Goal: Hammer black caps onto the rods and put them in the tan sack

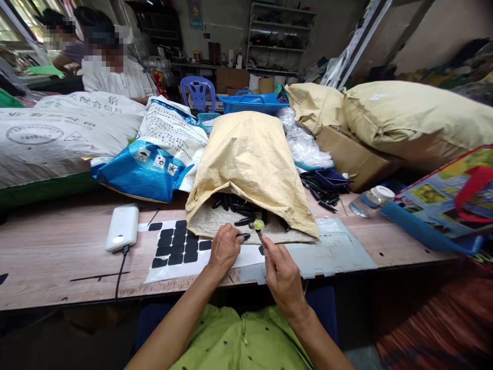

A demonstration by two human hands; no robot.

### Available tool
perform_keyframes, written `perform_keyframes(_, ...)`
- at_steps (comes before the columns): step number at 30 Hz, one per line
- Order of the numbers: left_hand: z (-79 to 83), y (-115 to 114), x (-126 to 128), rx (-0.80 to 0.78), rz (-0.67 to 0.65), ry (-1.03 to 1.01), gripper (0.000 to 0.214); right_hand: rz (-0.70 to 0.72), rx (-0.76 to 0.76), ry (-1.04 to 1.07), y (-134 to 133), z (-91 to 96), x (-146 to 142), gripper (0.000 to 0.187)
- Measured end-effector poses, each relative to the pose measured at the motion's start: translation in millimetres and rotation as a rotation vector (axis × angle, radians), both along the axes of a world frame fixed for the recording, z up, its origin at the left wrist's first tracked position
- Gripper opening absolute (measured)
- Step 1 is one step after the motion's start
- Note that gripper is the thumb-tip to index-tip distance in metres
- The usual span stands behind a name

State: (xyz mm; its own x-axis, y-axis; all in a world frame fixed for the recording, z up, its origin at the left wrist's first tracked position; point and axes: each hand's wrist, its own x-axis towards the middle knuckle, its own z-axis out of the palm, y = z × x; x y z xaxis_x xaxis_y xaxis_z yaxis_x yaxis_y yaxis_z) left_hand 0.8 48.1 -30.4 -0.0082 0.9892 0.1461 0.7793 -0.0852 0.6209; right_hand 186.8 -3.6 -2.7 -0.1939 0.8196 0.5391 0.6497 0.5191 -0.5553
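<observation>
My left hand [224,248] is closed around a small black plastic part [244,236] at the mouth of a tan woven sack [252,164]. My right hand [282,275] pinches a thin tool with a yellow-green tip [259,225], held just right of the black part. More black parts [234,204] lie inside the sack's open mouth. Under my left hand lies a white sheet with black square pads [177,246].
A white power bank [122,227] with a cable lies at the left on the wooden table [54,252]. Printed sacks [162,149] and tan bags [416,118] crowd the back. Loose black parts [323,190], a clear bottle [372,200] and a colourful bag [450,200] sit right. Two people sit far left.
</observation>
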Motion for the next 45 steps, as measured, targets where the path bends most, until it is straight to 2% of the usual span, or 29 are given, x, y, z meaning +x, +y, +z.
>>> perform_keyframes(5, 0.0, -3, 2, 0.038, -0.008, -0.024, 0.019, -0.013, 0.009, -0.015, -1, -5.7, -3, 0.045)
perform_keyframes(9, -1.1, -5, 5, 0.095, -0.003, -0.013, 0.019, 0.006, -0.098, -0.128, 1, -9.6, -3, 0.042)
perform_keyframes(11, -2.1, -6, 5, 0.116, -0.009, -0.009, 0.018, 0.020, -0.134, -0.138, 3, -7.0, -3, 0.042)
perform_keyframes(14, -3.2, -7, 4, 0.134, -0.020, -0.010, 0.016, 0.028, -0.093, -0.063, 2, 0.6, -4, 0.043)
perform_keyframes(17, -3.4, -7, 4, 0.137, -0.019, -0.022, 0.017, 0.015, -0.052, -0.037, 0, 2.9, -7, 0.045)
perform_keyframes(23, -3.8, -8, 4, 0.081, 0.023, -0.123, 0.016, 0.004, -0.124, -0.087, 0, -7.1, -3, 0.040)
perform_keyframes(28, -4.1, -10, 2, 0.026, 0.045, -0.214, 0.015, -0.081, -0.088, -0.076, 5, -6.0, 16, 0.038)
perform_keyframes(34, -5.9, -10, 0, 0.015, 0.039, -0.242, 0.015, -0.271, -0.015, -0.348, 6, -13.8, 33, 0.036)
perform_keyframes(38, -7.5, -8, -2, -0.004, 0.038, -0.244, 0.016, -0.283, 0.037, -0.434, 6, -21.6, 35, 0.032)
perform_keyframes(45, -6.7, -9, -3, 0.001, 0.023, -0.221, 0.014, -0.257, -0.101, -0.375, 4, -22.2, 36, 0.035)
